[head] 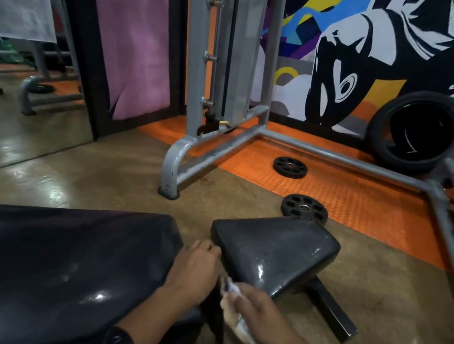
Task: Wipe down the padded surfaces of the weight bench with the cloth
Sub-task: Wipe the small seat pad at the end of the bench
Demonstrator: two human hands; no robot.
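Note:
The weight bench has a long black back pad [50, 263] at the lower left and a smaller wedge-shaped black seat pad [276, 248] to its right, with a gap between them. My left hand [195, 268] rests at that gap, its fingertips touching the near-left edge of the seat pad. My right hand [265, 317] is closed on a crumpled pale cloth [237, 322] and presses it against the near lower edge of the seat pad. Part of the cloth hangs down below the hand.
The bench's black steel foot [330, 316] sticks out right on the brown floor. Two black weight plates [304, 208] [290, 167] lie beyond the seat. A grey machine frame [180, 158] stands behind, a tyre [416, 133] leans on the mural wall, a mirror [11, 78] is at left.

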